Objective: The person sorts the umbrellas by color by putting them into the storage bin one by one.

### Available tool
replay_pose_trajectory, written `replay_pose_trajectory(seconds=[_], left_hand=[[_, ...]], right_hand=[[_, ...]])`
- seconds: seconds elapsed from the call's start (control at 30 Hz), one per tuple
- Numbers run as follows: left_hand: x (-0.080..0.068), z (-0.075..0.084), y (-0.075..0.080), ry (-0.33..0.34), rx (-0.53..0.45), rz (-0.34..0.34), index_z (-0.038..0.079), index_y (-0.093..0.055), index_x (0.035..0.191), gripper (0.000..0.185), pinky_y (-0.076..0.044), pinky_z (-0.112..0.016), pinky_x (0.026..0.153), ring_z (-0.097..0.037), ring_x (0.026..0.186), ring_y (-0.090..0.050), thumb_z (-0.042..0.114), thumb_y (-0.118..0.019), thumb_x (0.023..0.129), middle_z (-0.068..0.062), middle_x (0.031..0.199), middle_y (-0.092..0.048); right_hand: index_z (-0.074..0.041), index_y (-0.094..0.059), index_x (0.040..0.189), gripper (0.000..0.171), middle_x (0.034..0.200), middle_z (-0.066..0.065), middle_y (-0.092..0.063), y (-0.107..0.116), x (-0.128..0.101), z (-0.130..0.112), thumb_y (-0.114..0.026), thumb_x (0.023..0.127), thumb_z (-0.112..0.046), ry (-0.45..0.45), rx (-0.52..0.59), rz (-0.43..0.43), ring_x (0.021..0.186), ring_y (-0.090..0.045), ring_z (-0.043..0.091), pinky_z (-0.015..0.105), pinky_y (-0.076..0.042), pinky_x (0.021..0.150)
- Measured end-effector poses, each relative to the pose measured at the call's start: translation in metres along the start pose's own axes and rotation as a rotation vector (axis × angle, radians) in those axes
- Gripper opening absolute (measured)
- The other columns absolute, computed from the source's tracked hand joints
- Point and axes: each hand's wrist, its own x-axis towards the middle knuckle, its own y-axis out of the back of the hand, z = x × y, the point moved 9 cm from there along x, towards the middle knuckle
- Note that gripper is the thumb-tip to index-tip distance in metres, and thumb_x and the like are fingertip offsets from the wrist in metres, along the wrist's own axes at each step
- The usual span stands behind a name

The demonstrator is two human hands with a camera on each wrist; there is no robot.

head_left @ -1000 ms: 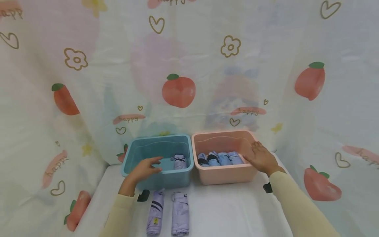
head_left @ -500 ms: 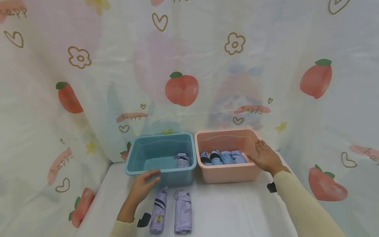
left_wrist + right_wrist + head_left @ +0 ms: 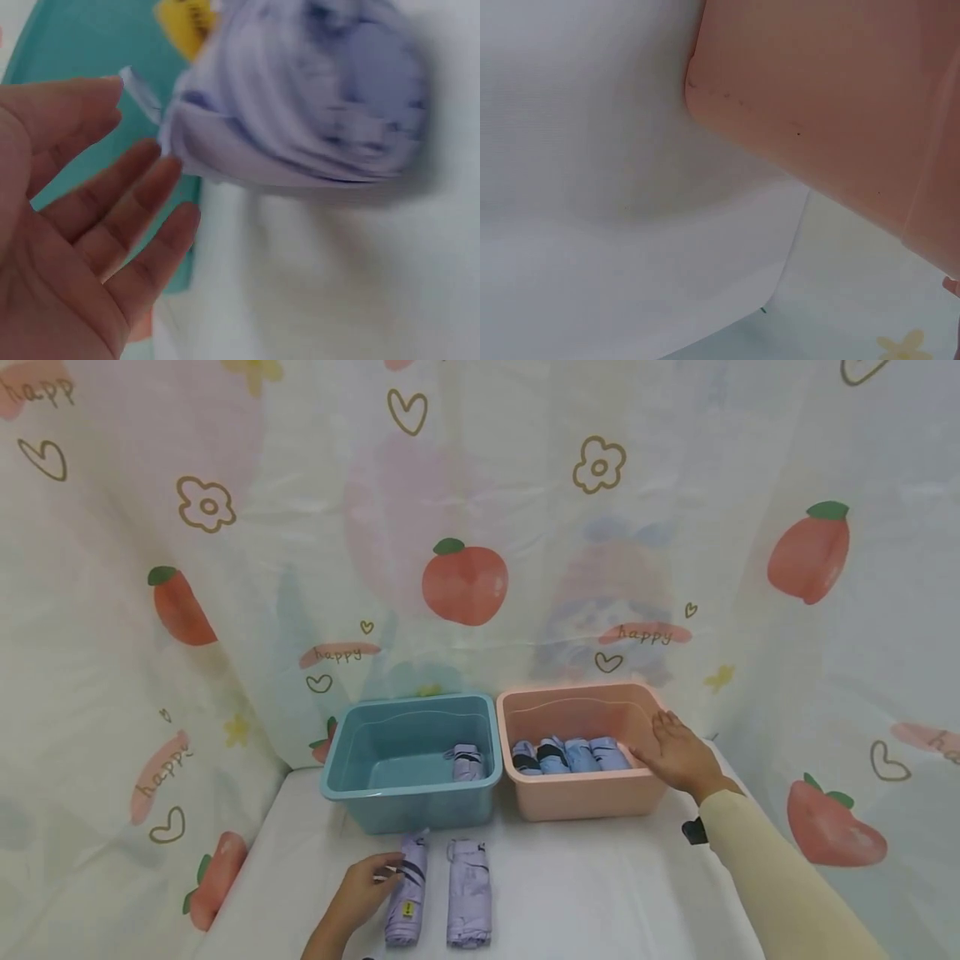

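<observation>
My left hand point(image 3: 358, 893) is beside the left one of two folded lavender umbrellas, fingertips right at its dark-striped upper part. This umbrella point(image 3: 405, 928) has a yellow tag and lies lengthwise on the table. In the left wrist view its rolled end point(image 3: 322, 97) looms large, and the loosely bent fingers point(image 3: 124, 232) are not wrapped round it. The other lavender umbrella point(image 3: 470, 897) lies just to the right. My right hand point(image 3: 681, 758) rests with fingers extended on the right rim of the pink bin point(image 3: 585, 797); the right wrist view shows mostly the bin's outer wall point(image 3: 817, 90).
A blue bin point(image 3: 420, 810) stands left of the pink one, with one lavender umbrella point(image 3: 468, 766) at its right side. Several folded bluish umbrellas point(image 3: 581, 757) stand in a row inside the pink bin. A printed curtain point(image 3: 465, 485) hangs behind and along both sides.
My left hand has come back from over the blue bin, down to the left lavender umbrella. My right hand stays on the pink bin's rim. The head view has shifted slightly.
</observation>
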Motion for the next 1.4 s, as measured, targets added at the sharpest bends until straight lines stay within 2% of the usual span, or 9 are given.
replay_pose_trajectory(seconds=[0.2, 0.4, 0.57, 0.67, 0.73, 0.87, 0.97, 1.13, 1.4], left_hand=[[-0.012, -0.017, -0.019, 0.057, 0.022, -0.062, 0.009, -0.063, 0.13, 0.051, -0.053, -0.046, 0.077, -0.028, 0.097, -0.061, 0.032, -0.074, 0.086, -0.02, 0.123, -0.058], [-0.009, -0.022, -0.029, 0.113, 0.069, -0.081, 0.018, -0.063, 0.133, 0.057, -0.048, -0.057, 0.084, -0.039, 0.106, -0.059, 0.043, -0.074, 0.083, -0.023, 0.127, -0.058], [0.0, -0.016, -0.035, 0.103, 0.104, -0.093, 0.019, -0.064, 0.131, 0.061, -0.038, -0.065, 0.093, -0.049, 0.119, -0.051, 0.042, -0.079, 0.077, -0.023, 0.129, -0.058], [0.003, -0.01, -0.036, 0.065, 0.1, -0.1, 0.017, -0.065, 0.13, 0.061, -0.037, -0.065, 0.094, -0.048, 0.119, -0.051, 0.038, -0.081, 0.075, -0.021, 0.128, -0.06], [0.003, -0.006, -0.035, 0.052, 0.101, -0.109, 0.018, -0.066, 0.129, 0.061, -0.042, -0.063, 0.091, -0.044, 0.111, -0.057, 0.036, -0.083, 0.073, -0.021, 0.123, -0.062], [0.0, 0.006, -0.031, 0.021, 0.124, -0.146, 0.022, -0.068, 0.126, 0.059, -0.05, -0.049, 0.077, -0.027, 0.089, -0.059, 0.032, -0.085, 0.07, -0.011, 0.106, -0.063], [-0.006, 0.024, -0.024, -0.052, 0.165, -0.176, 0.024, -0.069, 0.126, 0.059, -0.049, -0.039, 0.071, -0.017, 0.084, -0.053, 0.031, -0.085, 0.07, -0.001, 0.101, -0.059], [-0.015, 0.056, -0.003, -0.181, 0.22, -0.186, 0.028, -0.067, 0.128, 0.058, -0.049, -0.036, 0.077, -0.014, 0.092, -0.055, 0.034, -0.084, 0.073, 0.005, 0.107, -0.058], [-0.012, 0.099, 0.03, -0.276, 0.298, -0.182, 0.031, -0.068, 0.126, 0.054, -0.047, -0.033, 0.073, -0.013, 0.089, -0.05, 0.026, -0.084, 0.075, 0.009, 0.103, -0.054]], right_hand=[[0.013, -0.013, 0.149, 0.105, 0.155, 0.031, -0.01, -0.001, 0.0, -0.001, -0.029, 0.092, -0.073, -0.001, 0.008, -0.007, 0.143, -0.004, 0.045, 0.059, -0.007, 0.112], [0.014, -0.013, 0.148, 0.104, 0.155, 0.031, -0.01, 0.001, -0.001, -0.002, -0.029, 0.093, -0.072, 0.001, 0.019, -0.005, 0.143, -0.004, 0.046, 0.059, -0.006, 0.112], [0.014, -0.012, 0.148, 0.105, 0.155, 0.031, -0.01, 0.003, -0.001, -0.001, -0.029, 0.092, -0.073, -0.008, 0.018, -0.01, 0.143, -0.004, 0.045, 0.059, -0.006, 0.112], [0.013, -0.013, 0.149, 0.105, 0.155, 0.031, -0.01, 0.004, -0.002, -0.001, -0.03, 0.092, -0.073, -0.01, 0.027, 0.0, 0.143, -0.005, 0.045, 0.059, -0.006, 0.112], [0.012, -0.013, 0.149, 0.104, 0.156, 0.03, -0.01, 0.005, -0.001, -0.002, -0.03, 0.092, -0.073, -0.009, 0.035, 0.008, 0.143, -0.006, 0.045, 0.059, -0.006, 0.112], [0.012, -0.013, 0.15, 0.104, 0.156, 0.03, -0.01, 0.004, -0.002, -0.002, -0.031, 0.092, -0.073, -0.007, 0.039, 0.006, 0.143, -0.005, 0.045, 0.059, -0.006, 0.112], [0.014, -0.013, 0.148, 0.104, 0.155, 0.032, -0.011, 0.002, -0.001, -0.001, -0.03, 0.092, -0.072, -0.002, 0.018, 0.002, 0.143, -0.005, 0.046, 0.059, -0.007, 0.112], [0.014, -0.014, 0.148, 0.104, 0.155, 0.032, -0.011, 0.003, 0.0, 0.0, -0.03, 0.092, -0.072, 0.005, 0.004, 0.008, 0.143, -0.005, 0.045, 0.057, -0.007, 0.113], [0.014, -0.013, 0.148, 0.105, 0.155, 0.031, -0.01, 0.001, 0.0, 0.0, -0.03, 0.092, -0.073, -0.008, 0.019, -0.009, 0.143, -0.004, 0.045, 0.059, -0.007, 0.112]])
